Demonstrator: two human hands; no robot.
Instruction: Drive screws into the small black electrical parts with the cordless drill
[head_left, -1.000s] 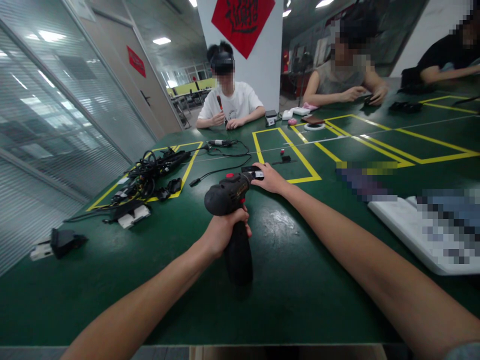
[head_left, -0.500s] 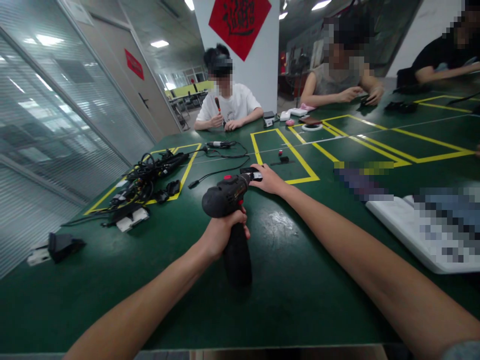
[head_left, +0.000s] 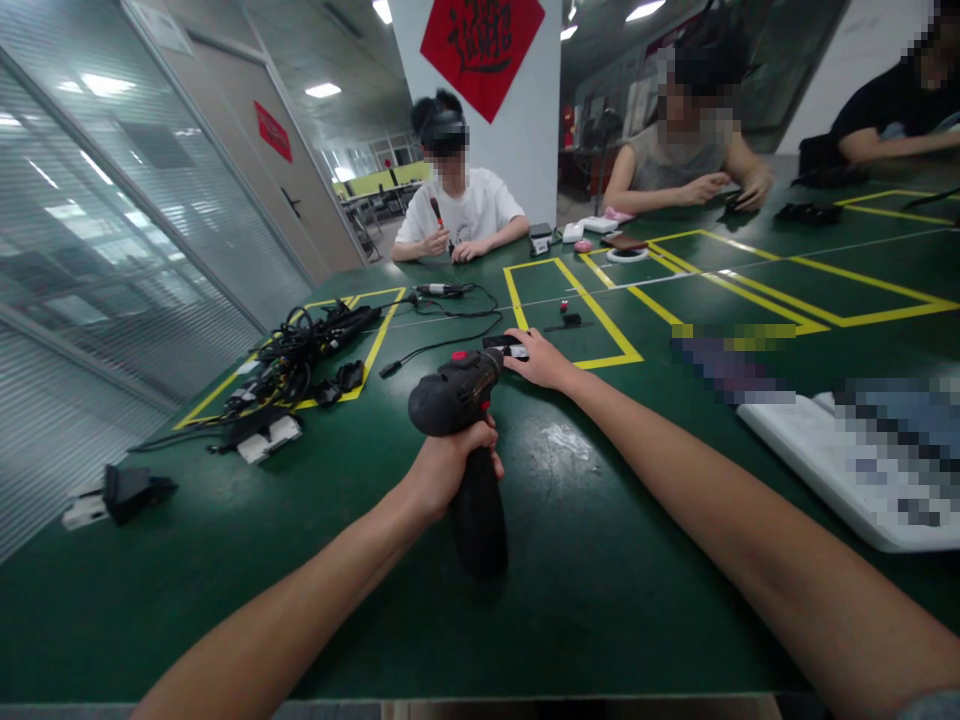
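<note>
Wrapped round the grip of a black cordless drill (head_left: 480, 520) is my left hand (head_left: 459, 462), with its fingers near the red trigger. The drill stands upright on the green table, its chuck pointing away from me. Beyond the chuck, my right hand (head_left: 544, 360) grips a small black piece with a white label (head_left: 511, 349) on the table. The chuck's tip is right beside that piece; I cannot tell whether a bit touches it. Part of the piece is hidden by the drill and my fingers.
Tangled black cables (head_left: 300, 350) lie at the left, near black-and-white adapters (head_left: 266, 438). A thin cable (head_left: 442, 345) runs behind the drill. Small dark parts (head_left: 572, 320) lie inside yellow tape. A white device (head_left: 817, 470) sits at right. Across the table, a person (head_left: 461, 215) holds a brush.
The whole view has shifted very slightly. Both hands keep their holds, and the drill stays beside the small black piece.
</note>
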